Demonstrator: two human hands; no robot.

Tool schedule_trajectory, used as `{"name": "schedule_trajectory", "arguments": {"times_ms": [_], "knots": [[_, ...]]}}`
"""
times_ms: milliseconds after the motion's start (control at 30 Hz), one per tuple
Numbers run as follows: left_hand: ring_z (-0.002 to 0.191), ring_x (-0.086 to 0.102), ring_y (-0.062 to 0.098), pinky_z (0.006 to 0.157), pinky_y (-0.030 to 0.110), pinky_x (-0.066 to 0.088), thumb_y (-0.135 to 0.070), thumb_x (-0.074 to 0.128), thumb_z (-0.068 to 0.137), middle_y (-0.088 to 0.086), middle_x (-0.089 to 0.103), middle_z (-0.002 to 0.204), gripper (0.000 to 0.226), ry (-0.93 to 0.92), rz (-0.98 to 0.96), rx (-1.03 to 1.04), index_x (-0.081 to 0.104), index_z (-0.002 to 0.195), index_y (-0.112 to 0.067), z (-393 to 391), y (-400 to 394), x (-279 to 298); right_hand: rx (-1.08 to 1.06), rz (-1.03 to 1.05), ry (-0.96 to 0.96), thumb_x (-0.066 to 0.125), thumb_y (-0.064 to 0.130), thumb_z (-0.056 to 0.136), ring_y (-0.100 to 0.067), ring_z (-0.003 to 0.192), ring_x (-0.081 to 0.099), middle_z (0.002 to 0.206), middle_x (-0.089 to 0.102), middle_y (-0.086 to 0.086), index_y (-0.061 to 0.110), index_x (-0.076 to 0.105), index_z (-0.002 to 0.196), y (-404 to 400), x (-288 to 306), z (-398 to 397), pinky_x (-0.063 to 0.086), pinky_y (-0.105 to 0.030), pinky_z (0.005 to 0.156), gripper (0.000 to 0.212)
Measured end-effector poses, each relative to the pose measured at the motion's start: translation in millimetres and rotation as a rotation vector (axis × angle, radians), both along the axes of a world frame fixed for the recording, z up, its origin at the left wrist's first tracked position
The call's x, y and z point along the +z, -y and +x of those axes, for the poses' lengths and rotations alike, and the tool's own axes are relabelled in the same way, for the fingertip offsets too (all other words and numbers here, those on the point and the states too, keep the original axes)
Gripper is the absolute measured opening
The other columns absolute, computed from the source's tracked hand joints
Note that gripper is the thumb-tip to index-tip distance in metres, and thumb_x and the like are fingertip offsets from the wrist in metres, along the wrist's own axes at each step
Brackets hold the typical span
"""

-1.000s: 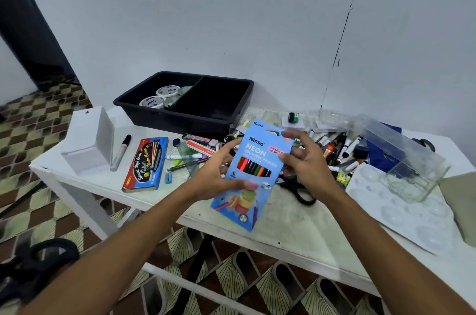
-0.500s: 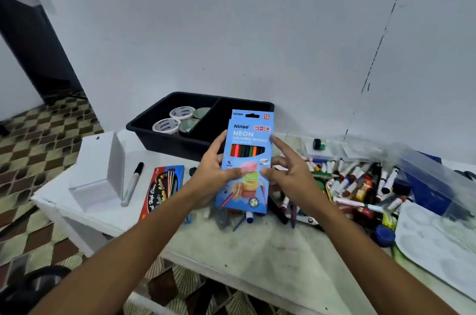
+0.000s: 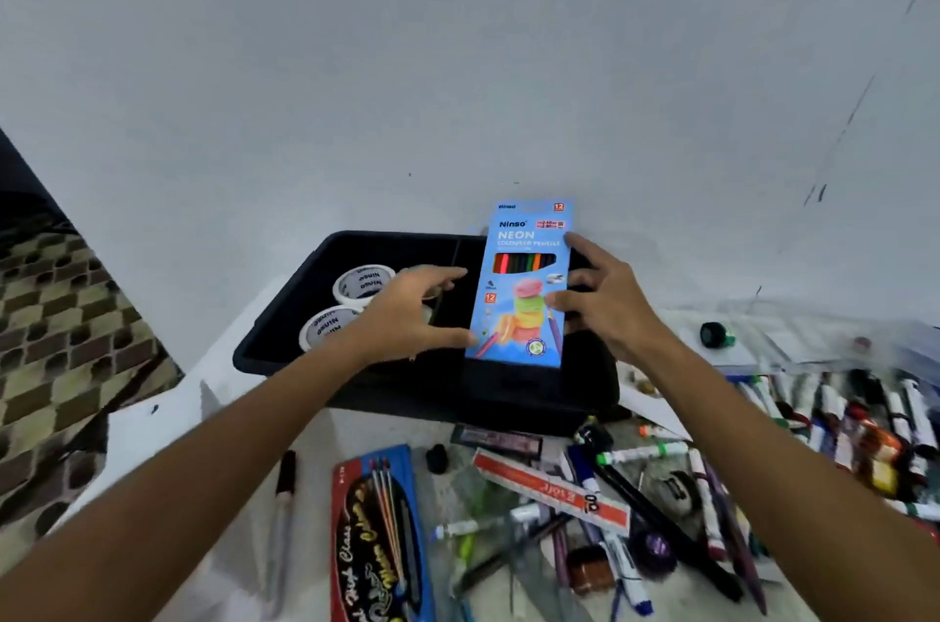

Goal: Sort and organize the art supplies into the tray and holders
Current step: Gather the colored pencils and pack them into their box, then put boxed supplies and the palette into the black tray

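Note:
A blue box of neon coloured pencils (image 3: 524,285) stands upright over the right compartment of the black tray (image 3: 285,351). My right hand (image 3: 605,301) holds its right edge, fingers near the top and thumb across the front. My left hand (image 3: 407,311) sits at the box's left side with fingers stretched out; only the thumb tip touches the lower left edge. Two white tape rolls (image 3: 363,283) lie in the tray's left compartment, partly hidden by my left hand.
In front of the tray lie a blue-and-red pen case (image 3: 376,535), a dark marker (image 3: 285,484), a red ruler (image 3: 549,489) and several loose pens. A heap of markers (image 3: 839,418) fills the right side. A small green-capped bottle (image 3: 714,334) stands near the wall.
Both hands carried the pencil box forward from above the table to over the tray's right compartment. My left fingers have loosened from it. The view tilted toward the wall.

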State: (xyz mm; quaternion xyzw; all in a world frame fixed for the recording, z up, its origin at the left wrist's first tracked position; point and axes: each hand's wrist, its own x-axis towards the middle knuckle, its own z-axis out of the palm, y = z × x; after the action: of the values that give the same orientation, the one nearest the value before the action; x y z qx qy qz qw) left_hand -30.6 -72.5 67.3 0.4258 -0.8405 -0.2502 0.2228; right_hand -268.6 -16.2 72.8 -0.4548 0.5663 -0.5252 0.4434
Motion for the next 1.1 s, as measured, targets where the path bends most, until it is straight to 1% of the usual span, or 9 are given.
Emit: {"name": "schedule_trajectory", "arguments": {"times_ms": [100,233,467,567,633,700,767,900,1100], "knots": [[0.139,0.023,0.012,0.112,0.034,0.021,-0.082,0.061,0.048,-0.003,0.031,0.151,0.111,0.262,-0.077,-0.137,0.040,0.143,-0.029,19,22,-8,-0.015,0.091,-0.140,0.064,-0.012,0.083,-0.024,0.082,0.070,0.093,0.063,-0.011,0.019,0.029,0.150,27,-10,-1,0.059,-0.046,0.066,0.082],[0.144,0.004,0.010,0.117,0.055,0.007,-0.095,0.049,0.044,-0.012,0.014,0.156,0.120,0.472,-0.065,-0.211,0.026,0.147,-0.039,30,38,-22,0.033,0.232,-0.218,0.063,-0.013,0.083,-0.022,0.078,0.067,0.104,0.062,-0.018,0.018,0.026,0.151,46,-34,9,0.056,-0.034,0.051,0.083],[0.145,0.006,0.015,0.116,0.047,0.003,-0.101,0.035,0.042,-0.008,0.014,0.157,0.125,0.508,-0.149,-0.276,0.030,0.147,-0.033,33,47,-28,0.128,0.390,-0.200,0.058,-0.014,0.086,-0.019,0.075,0.068,0.090,0.064,-0.006,0.015,0.022,0.152,59,-64,29,0.059,-0.035,0.053,0.080],[0.144,0.006,0.013,0.115,0.045,0.001,-0.101,0.034,0.042,-0.007,0.013,0.157,0.126,0.522,-0.162,-0.283,0.030,0.147,-0.032,33,48,-29,0.167,0.432,-0.240,0.062,-0.012,0.085,-0.022,0.079,0.069,0.096,0.065,-0.006,0.014,0.020,0.152,65,-70,33,0.061,-0.039,0.058,0.084],[0.144,0.005,0.012,0.115,0.044,0.001,-0.102,0.032,0.042,-0.007,0.013,0.157,0.127,0.529,-0.167,-0.285,0.031,0.147,-0.031,33,48,-29,0.203,0.453,-0.372,0.070,-0.005,0.081,-0.023,0.080,0.069,0.106,0.064,-0.011,0.012,0.020,0.152,69,-72,34,0.060,-0.036,0.058,0.089],[0.143,0.005,0.012,0.115,0.044,0.000,-0.101,0.032,0.042,-0.007,0.013,0.157,0.127,0.532,-0.169,-0.287,0.031,0.147,-0.030,33,48,-29,0.252,0.465,-0.593,0.079,0.003,0.076,-0.016,0.065,0.066,0.108,0.063,-0.012,0.008,0.024,0.151,72,-72,34,0.055,-0.026,0.051,0.093],[0.143,0.005,0.012,0.115,0.045,0.001,-0.101,0.030,0.043,-0.007,0.012,0.157,0.127,0.536,-0.180,-0.290,0.031,0.148,-0.030,34,47,-28,0.286,0.474,-0.767,0.083,0.010,0.072,-0.014,0.059,0.062,0.109,0.062,-0.010,0.003,0.036,0.144,73,-71,36,0.053,-0.025,0.052,0.087],[0.144,0.003,0.013,0.115,0.046,0.004,-0.103,0.024,0.042,-0.006,0.011,0.158,0.129,0.595,-0.216,-0.292,0.029,0.149,-0.030,33,46,-26,0.342,0.473,-1.005,0.088,0.023,0.066,-0.021,0.088,0.059,0.110,0.061,-0.006,0.004,0.059,0.118,72,-71,42,0.050,-0.030,0.076,0.063],[0.143,0.005,0.018,0.115,0.049,0.008,-0.105,0.021,0.036,-0.004,0.012,0.157,0.134,0.776,-0.198,-0.289,0.024,0.149,-0.033,23,46,-12,0.362,0.396,-1.095,0.081,0.042,0.073,-0.026,0.101,0.058,0.122,0.056,-0.011,0.005,0.056,0.125,60,-56,42,0.051,-0.037,0.089,0.069]]}}
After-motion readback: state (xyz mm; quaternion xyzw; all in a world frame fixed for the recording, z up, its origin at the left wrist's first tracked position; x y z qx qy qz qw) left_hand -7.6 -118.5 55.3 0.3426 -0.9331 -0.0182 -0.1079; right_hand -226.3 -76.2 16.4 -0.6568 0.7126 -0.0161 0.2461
